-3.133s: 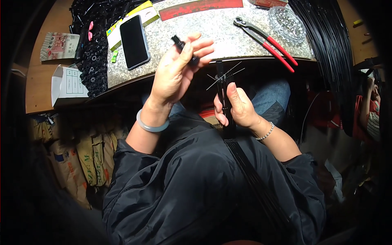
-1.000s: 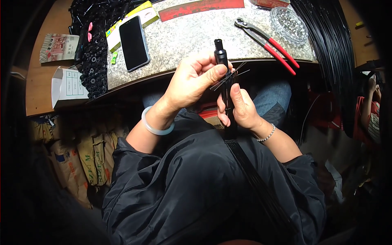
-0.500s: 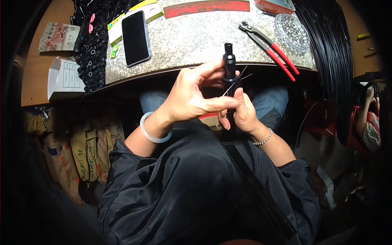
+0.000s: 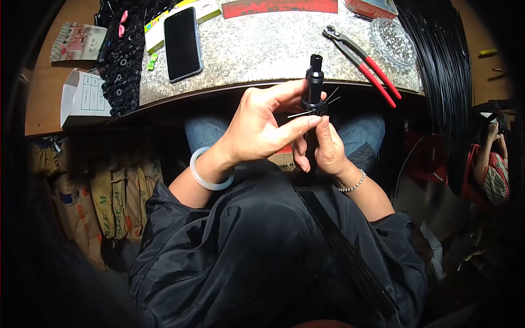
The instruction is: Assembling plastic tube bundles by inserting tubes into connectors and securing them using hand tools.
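Observation:
Held upright between my hands is a black tubular fitting (image 4: 313, 82), ringed and narrower at its top. Thin wire ends (image 4: 331, 96) stick out around its collar. My left hand (image 4: 268, 120) is closed on it, fingers behind, with the thumb pressed at the collar by a pale wire. Below and to the right, my right hand (image 4: 330, 150) is closed around the lower part, its thumb tip up near the left thumb. Dark thin rods (image 4: 344, 251) lie across my lap beneath the hands; where they meet the fitting is hidden.
On the speckled tabletop (image 4: 246, 60) lie red-handled pliers (image 4: 363, 68), a phone (image 4: 183, 46), a red strip (image 4: 279, 7) and a clear glass dish (image 4: 391, 44). Long black rods (image 4: 437, 65) hang over the right edge. Small black gear-like parts (image 4: 119, 82) fill the left. Another person's arm (image 4: 484, 153) shows far right.
The fitting and my hands have shifted slightly right. A pale wire at the collar, slanted before, now lies flatter by my left thumb. Both hands keep their hold.

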{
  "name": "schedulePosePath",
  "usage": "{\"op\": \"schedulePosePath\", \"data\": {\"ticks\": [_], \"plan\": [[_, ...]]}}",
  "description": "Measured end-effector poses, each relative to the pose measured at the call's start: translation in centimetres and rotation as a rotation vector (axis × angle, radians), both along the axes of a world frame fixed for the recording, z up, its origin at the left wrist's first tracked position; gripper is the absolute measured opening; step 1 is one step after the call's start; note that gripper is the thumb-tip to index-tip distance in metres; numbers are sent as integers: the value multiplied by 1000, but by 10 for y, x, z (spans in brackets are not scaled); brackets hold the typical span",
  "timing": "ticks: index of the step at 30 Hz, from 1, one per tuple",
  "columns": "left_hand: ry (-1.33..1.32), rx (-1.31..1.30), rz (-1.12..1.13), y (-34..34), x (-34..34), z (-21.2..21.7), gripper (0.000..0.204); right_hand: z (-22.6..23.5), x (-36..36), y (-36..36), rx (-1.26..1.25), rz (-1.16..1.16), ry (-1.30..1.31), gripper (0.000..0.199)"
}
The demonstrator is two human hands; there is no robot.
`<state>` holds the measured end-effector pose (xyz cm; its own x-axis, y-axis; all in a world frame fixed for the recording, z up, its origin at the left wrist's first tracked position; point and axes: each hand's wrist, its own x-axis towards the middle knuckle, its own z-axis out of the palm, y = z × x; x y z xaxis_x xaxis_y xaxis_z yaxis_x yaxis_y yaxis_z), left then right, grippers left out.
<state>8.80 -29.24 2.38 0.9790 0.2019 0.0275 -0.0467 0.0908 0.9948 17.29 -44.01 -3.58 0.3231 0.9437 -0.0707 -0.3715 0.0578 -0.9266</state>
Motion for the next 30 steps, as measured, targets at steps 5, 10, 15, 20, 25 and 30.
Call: {"op": "schedulePosePath", "data": {"ticks": [5, 10, 15, 20, 25, 30], "plan": [[48, -177, -60, 1, -1, 7, 41, 2, -2, 0, 31, 52, 38, 66], [35, -344, -100, 9, 4, 5, 36, 4, 1, 2, 19, 74, 52, 69], [-80, -222, -112, 12, 10, 7, 33, 9, 2, 1, 32, 75, 40, 68], [-188, 48, -169, -9, -18, 22, 28, 17, -14, -25, 78, 76, -72, 66], [1, -410, -49, -21, -18, 12, 30, 25, -6, -18, 127, 154, -18, 66], [-217, -661, -76, 15, 23, -35, 53, 36, 26, 36, 191, 182, -74, 54]]}}
